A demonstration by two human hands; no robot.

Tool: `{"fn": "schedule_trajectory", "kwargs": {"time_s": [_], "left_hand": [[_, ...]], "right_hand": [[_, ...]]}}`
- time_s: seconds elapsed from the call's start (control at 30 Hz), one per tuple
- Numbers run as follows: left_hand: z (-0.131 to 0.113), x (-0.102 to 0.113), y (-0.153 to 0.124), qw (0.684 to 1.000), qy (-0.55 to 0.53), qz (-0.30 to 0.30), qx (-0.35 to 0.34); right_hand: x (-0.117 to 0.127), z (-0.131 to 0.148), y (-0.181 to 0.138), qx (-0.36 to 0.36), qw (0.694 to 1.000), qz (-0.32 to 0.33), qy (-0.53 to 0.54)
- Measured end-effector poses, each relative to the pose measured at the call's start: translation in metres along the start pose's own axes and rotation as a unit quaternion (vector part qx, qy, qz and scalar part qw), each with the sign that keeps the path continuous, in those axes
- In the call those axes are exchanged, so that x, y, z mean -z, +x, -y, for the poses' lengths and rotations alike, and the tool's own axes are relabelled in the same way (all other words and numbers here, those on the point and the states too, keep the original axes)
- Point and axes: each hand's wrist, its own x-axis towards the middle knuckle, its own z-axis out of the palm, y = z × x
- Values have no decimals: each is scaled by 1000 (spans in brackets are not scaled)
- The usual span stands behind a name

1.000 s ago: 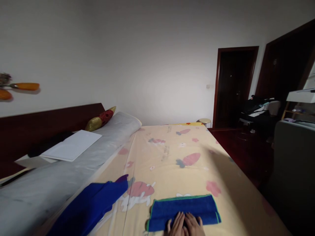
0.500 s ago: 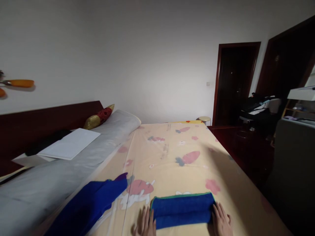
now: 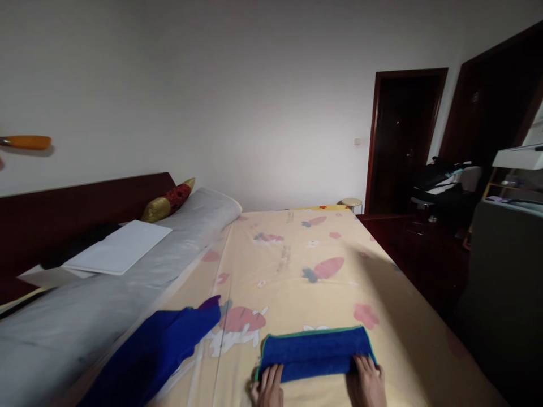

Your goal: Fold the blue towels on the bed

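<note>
A blue towel with green edging lies folded into a long strip on the near part of the bed. My left hand is at its lower left corner, the fingers bent over the near edge. At the lower right corner, my right hand has its fingers curled over the cloth in the same way. The thumbs are mostly hidden. A second blue cloth, crumpled and with a purple bit at its tip, lies to the left, apart from both hands.
The bed sheet has a carrot and rabbit print. Along the headboard lies a grey rolled bedding bearing a white flat board and a red-gold pillow. A dark cabinet stands right of the bed.
Both hands have moved inward from the towel's short sides onto its near corners, fingers now bent over the cloth. The towel's near edge has shifted slightly away from me.
</note>
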Motion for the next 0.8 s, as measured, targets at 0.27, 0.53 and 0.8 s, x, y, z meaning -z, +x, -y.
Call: {"fn": "schedule_trajectory", "kwargs": {"time_s": [0.27,0.53,0.8], "left_hand": [[-21,44,39,997,0,73,20],[-82,4,25,984,-87,87,-131],[21,4,20,997,6,-59,45]], "right_hand": [[38,14,44,14,997,69,-15],[-6,71,24,157,980,83,91],[1,-33,23,33,998,42,41]]}}
